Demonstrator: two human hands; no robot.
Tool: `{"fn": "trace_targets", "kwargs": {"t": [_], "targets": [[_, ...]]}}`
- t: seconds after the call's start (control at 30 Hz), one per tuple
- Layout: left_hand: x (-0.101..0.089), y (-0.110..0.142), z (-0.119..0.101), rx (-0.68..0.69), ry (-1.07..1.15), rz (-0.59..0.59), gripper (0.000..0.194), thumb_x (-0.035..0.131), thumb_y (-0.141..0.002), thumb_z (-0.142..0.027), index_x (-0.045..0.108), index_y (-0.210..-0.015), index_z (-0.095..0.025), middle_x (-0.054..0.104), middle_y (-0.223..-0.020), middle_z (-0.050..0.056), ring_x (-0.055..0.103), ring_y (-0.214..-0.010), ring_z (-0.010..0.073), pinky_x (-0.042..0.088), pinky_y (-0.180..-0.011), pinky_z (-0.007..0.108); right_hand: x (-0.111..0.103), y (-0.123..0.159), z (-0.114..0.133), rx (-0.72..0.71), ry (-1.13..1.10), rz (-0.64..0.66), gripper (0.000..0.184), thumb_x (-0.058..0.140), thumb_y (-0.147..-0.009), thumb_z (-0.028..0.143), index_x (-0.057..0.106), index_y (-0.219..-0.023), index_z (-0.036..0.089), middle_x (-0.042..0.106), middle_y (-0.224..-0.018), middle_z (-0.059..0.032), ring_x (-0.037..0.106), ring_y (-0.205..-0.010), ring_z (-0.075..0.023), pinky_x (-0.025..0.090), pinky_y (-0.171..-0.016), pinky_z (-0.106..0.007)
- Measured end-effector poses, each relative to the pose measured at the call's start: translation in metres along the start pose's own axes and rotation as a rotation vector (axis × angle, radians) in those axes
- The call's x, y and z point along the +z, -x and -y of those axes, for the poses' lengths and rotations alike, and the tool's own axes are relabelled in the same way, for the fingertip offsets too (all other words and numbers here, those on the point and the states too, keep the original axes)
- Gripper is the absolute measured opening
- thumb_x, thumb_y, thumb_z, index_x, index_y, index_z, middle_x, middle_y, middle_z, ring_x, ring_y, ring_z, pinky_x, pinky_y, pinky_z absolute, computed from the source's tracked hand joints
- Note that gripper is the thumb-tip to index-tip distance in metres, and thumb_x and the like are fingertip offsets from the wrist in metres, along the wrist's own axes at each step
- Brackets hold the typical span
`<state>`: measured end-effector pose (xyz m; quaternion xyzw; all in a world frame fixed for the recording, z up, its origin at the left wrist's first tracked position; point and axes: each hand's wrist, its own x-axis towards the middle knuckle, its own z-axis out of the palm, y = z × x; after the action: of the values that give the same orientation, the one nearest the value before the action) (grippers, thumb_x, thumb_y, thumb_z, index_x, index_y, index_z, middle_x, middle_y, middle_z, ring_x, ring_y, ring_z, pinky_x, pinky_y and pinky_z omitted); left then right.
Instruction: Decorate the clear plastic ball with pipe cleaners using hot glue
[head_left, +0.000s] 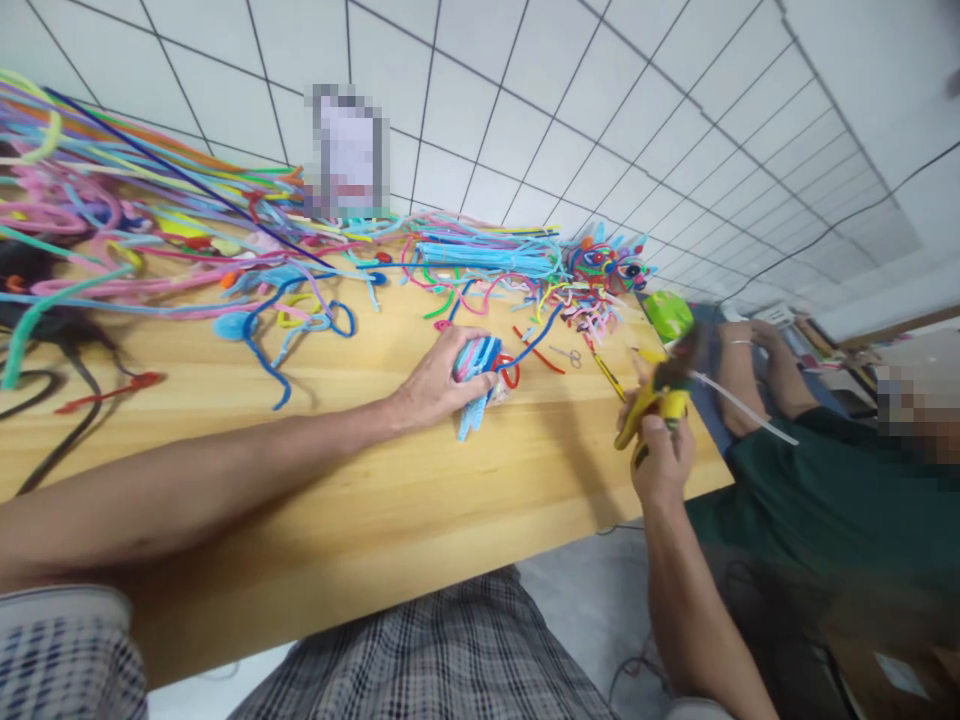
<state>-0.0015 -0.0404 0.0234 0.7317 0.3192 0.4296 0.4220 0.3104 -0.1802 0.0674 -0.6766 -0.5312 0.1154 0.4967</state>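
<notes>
My left hand (450,375) is closed around a small bundle of blue and pink pipe cleaners (474,362), holding it just over the wooden table (360,480). Light blue ends stick out below the fingers. A dark blue pipe cleaner (534,342) and a red loop (511,372) extend on its right side. Over the table's right end, my right hand (664,455) grips a yellow hot glue gun (660,395), blurred by motion, with a white glue stick (750,412) jutting out. Between the hands lie small scissors (568,356) and a yellow-and-black pencil-like stick (604,368).
Heaps of coloured pipe cleaners (187,265) run along the tiled wall, with a light blue bundle (487,258) among them. A finished-looking colourful figure (604,265) stands at the back right. Beyond the right edge sits another person in a dark green shirt (832,490).
</notes>
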Motion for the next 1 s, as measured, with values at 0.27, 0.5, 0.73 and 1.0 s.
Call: {"fn": "trace_targets", "kwargs": {"t": [0.27, 0.5, 0.73, 1.0], "targets": [[0.003, 0.001, 0.007, 0.109, -0.075, -0.092, 0.060, 0.075, -0.092, -0.040, 0.055, -0.147, -0.027, 0.066, -0.143, 0.012, 0.065, -0.132, 0.0321, 0.054, -0.117, 0.054, 0.016, 0.025, 0.007, 0.191, 0.109, 0.191, 0.041, 0.068, -0.089, 0.050, 0.084, -0.106, 0.016, 0.086, -0.100, -0.0132, 0.076, -0.083, -0.0263, 0.062, -0.074, -0.039], [0.004, 0.002, 0.003, 0.149, -0.140, -0.090, 0.057, 0.071, -0.095, -0.038, 0.055, -0.146, -0.022, 0.066, -0.141, 0.011, 0.063, -0.133, 0.0307, 0.054, -0.118, 0.052, 0.020, 0.027, 0.007, 0.096, 0.182, 0.386, 0.046, 0.068, -0.096, 0.044, 0.078, -0.135, 0.021, 0.081, -0.137, -0.0146, 0.077, -0.124, -0.0332, 0.066, -0.103, -0.052], [0.008, 0.007, -0.006, 0.282, -0.143, -0.169, 0.058, 0.073, -0.092, -0.038, 0.055, -0.145, -0.024, 0.063, -0.142, 0.013, 0.062, -0.134, 0.0330, 0.053, -0.118, 0.056, 0.044, 0.040, -0.018, -0.353, 0.564, 0.141, 0.068, 0.055, -0.105, 0.026, 0.040, -0.171, 0.020, 0.061, -0.160, -0.0233, 0.061, -0.151, -0.0346, 0.059, -0.118, -0.061], [0.011, 0.011, -0.009, 0.280, -0.157, -0.156, 0.062, 0.075, -0.090, -0.038, 0.053, -0.147, -0.027, 0.062, -0.147, 0.013, 0.059, -0.140, 0.0342, 0.051, -0.121, 0.058, 0.068, 0.044, -0.005, -0.489, 0.634, 0.097, 0.088, 0.056, -0.104, 0.017, 0.012, -0.180, 0.028, 0.052, -0.167, -0.0218, 0.050, -0.158, -0.0367, 0.052, -0.124, -0.067]]}}
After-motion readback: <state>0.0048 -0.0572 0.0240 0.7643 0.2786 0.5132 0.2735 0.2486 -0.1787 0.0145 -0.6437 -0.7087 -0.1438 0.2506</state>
